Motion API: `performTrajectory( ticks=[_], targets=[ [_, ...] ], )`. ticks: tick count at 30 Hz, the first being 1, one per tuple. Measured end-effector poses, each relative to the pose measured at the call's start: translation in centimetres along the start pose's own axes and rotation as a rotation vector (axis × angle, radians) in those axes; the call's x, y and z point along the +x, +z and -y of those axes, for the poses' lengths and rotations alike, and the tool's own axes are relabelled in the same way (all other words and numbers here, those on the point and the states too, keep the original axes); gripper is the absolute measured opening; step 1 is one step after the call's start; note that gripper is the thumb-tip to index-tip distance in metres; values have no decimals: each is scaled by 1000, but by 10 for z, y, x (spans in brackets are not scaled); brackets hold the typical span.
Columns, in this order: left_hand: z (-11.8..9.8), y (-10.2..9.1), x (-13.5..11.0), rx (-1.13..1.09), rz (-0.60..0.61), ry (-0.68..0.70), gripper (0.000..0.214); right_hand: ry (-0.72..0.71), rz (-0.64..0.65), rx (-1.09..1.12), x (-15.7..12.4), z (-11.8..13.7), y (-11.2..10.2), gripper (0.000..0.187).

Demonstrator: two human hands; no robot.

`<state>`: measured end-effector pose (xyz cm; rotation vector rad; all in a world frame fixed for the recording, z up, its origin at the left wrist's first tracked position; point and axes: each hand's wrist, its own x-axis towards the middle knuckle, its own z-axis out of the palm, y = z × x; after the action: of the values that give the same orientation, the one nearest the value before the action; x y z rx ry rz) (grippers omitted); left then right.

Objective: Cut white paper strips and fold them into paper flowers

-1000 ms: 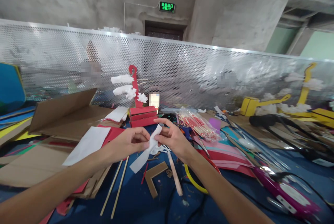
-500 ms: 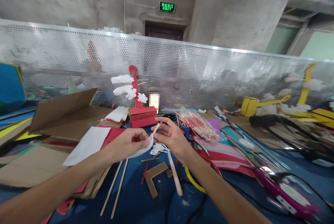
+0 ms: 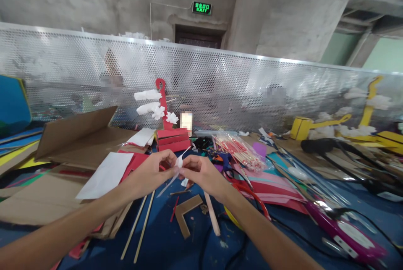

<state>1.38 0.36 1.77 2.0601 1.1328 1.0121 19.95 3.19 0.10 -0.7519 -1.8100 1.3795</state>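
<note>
My left hand (image 3: 154,172) and my right hand (image 3: 198,173) meet above the blue table, fingertips pinched together on a thin white paper strip (image 3: 179,163). The strip is gathered narrow between them; one end sticks up toward the red box, the other trails down to the left. Just behind the hands stands a red cardboard model (image 3: 171,137) with a tall red post carrying white paper tufts (image 3: 147,95). Below the hands lie an L-shaped cardboard piece (image 3: 186,211) and a pale stick (image 3: 212,215).
Brown cardboard sheets (image 3: 75,135) and white paper (image 3: 107,173) lie at left. A bag of red-and-white sticks (image 3: 241,150), coloured sheets, a yellow ring, black cables and a purple tool (image 3: 346,232) crowd the right. A perforated metal screen (image 3: 220,81) closes the back; yellow models (image 3: 317,125) stand far right.
The hands came closer together and the wide hanging strip has been gathered and twisted into a narrow piece between the fingertips. My right hand moved slightly left and down.
</note>
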Motion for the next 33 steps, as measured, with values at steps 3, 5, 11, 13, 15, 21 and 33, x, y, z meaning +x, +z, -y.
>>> performTrajectory(
  ticks=[3, 5, 11, 13, 15, 21, 33],
  targets=[
    [-4, 0, 0, -21, 12, -14, 14, 7, -17, 7, 1, 1, 0, 27],
    [-7, -1, -1, -20, 20, -23, 16, 19, -27, 11, 1, 2, 0, 26],
    [-5, -3, 0, 1, 15, -19, 20, 14, -3, -26, 0, 0, -1, 26],
    [-1, -2, 0, -5, 12, -16, 21, 4, -4, -70, 0, -1, -1, 28],
    [1, 0, 0, -14, 8, -20, 23, -1, -26, -110, 0, -3, -1, 27],
    [7, 3, 0, -31, 2, -63, 29, -20, -55, -110, 0, 0, -1, 26],
    [5, 2, -1, -25, 40, -40, 21, -50, -69, -180, 1, -4, -3, 24]
  ],
)
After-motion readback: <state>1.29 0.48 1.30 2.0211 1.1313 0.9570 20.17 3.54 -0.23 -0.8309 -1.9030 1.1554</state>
